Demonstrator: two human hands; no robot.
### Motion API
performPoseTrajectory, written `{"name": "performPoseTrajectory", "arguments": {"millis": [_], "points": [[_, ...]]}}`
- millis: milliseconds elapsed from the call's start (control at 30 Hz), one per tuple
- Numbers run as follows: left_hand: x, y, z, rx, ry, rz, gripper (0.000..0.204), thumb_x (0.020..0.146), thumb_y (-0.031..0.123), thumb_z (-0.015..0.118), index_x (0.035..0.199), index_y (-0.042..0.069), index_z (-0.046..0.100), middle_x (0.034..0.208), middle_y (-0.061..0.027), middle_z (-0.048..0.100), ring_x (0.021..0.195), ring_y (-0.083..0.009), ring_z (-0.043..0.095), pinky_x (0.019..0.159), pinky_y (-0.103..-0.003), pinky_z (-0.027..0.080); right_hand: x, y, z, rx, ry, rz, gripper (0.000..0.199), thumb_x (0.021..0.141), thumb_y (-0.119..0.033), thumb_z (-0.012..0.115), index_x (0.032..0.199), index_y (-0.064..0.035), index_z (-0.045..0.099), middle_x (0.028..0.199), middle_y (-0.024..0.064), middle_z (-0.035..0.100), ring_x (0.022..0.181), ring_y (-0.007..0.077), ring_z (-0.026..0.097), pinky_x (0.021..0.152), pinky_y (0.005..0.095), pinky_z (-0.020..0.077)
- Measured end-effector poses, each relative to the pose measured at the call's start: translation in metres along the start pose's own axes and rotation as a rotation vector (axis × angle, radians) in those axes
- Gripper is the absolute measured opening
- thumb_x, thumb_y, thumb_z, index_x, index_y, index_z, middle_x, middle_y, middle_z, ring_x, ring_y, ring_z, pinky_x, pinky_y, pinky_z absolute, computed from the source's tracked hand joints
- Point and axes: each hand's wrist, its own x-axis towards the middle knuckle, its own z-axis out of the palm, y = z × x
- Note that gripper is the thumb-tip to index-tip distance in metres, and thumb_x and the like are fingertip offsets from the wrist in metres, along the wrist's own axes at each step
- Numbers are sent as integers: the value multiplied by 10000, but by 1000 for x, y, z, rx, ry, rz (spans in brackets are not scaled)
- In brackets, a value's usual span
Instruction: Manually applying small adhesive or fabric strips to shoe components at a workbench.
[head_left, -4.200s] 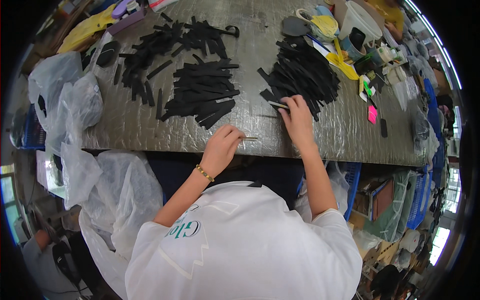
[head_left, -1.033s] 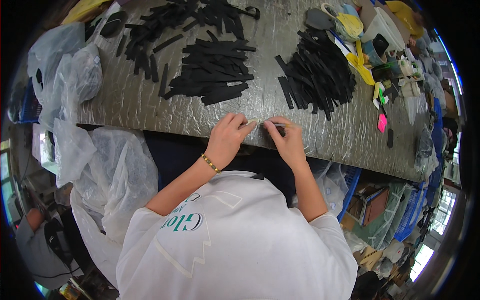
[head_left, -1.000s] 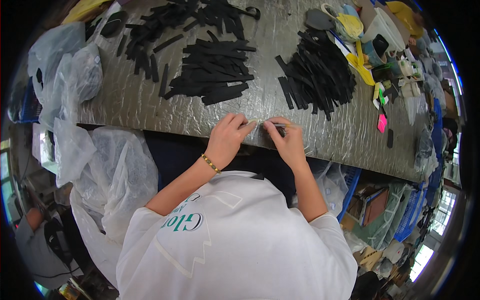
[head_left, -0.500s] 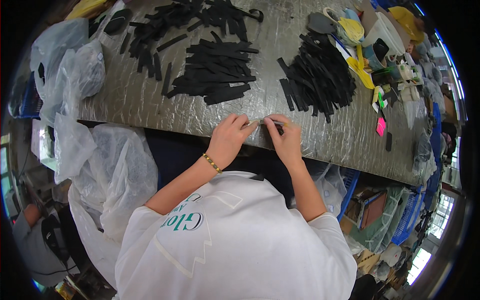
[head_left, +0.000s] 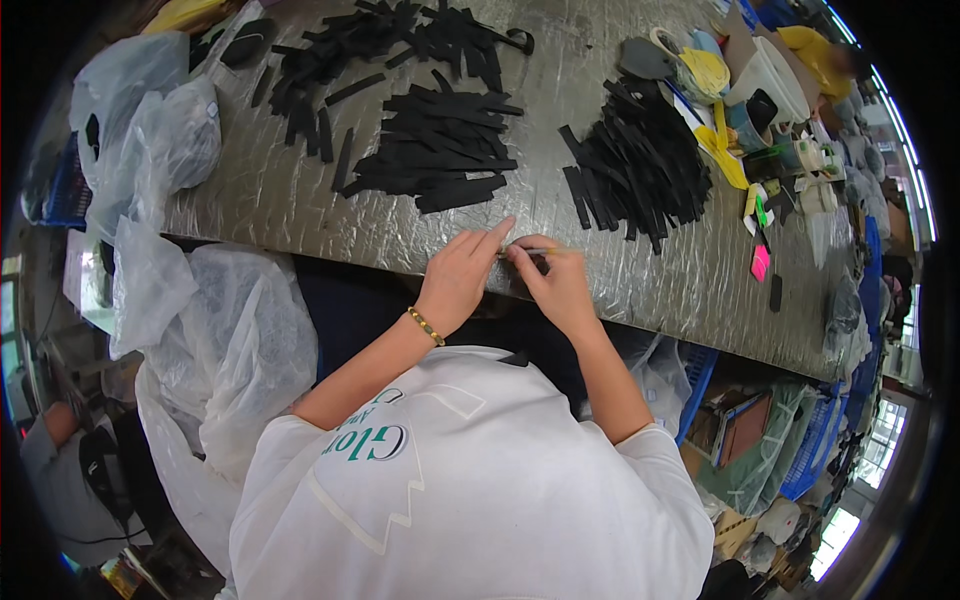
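Note:
At the near edge of the metal-covered table [head_left: 400, 238], my two hands meet. My right hand [head_left: 553, 283] pinches a thin pen-like stick [head_left: 552, 250] lying nearly level across its fingers; its exact kind is too small to tell. My left hand [head_left: 460, 275], with a beaded bracelet at the wrist, has its index finger stretched out over the table. The left fingers lie right beside the stick's left end, and I make out nothing held in them. Beyond the hands lie a middle pile of black fabric strips [head_left: 440, 145] and a right pile of black strips [head_left: 640, 160].
A looser heap of black strips [head_left: 340, 50] lies at the far left. Clear plastic bags [head_left: 250, 340] hang along the left edge. Cups, a yellow strap [head_left: 722, 150] and a pink tag [head_left: 760, 263] crowd the right side. Blue crates [head_left: 815, 440] stand below.
My left index finger has straightened and points away from the pinch. My right hand has shifted slightly left and nearer to me, and the stick shows more plainly in it.

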Motion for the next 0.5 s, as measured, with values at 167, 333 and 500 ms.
{"name": "performPoseTrajectory", "arguments": {"millis": [167,333,500], "points": [[0,-2,0,-22,-17,-12,530,884,15,614,1402,73,518,970,-105,651,904,-310,604,811,-410,503,1,2,7,-66,27,-140,146,942,-93,642,957,43,692,896,167,692,739,325,649,649,356,498],[2,-1,-2,-37,-4,9,482,882,16,599,1358,66,540,955,-119,617,923,-306,605,808,-406,514,2,5,-13,-128,-43,-198,109,929,-26,601,1025,19,629,1019,171,635,951,380,613,794,401,492],[2,-1,-3,-50,-45,-11,334,887,32,612,1219,56,591,978,-127,616,944,-317,599,816,-412,506,11,11,-32,-392,-149,-292,264,837,17,647,1092,-23,589,1172,134,559,1078,370,559,894,438,458]]}}
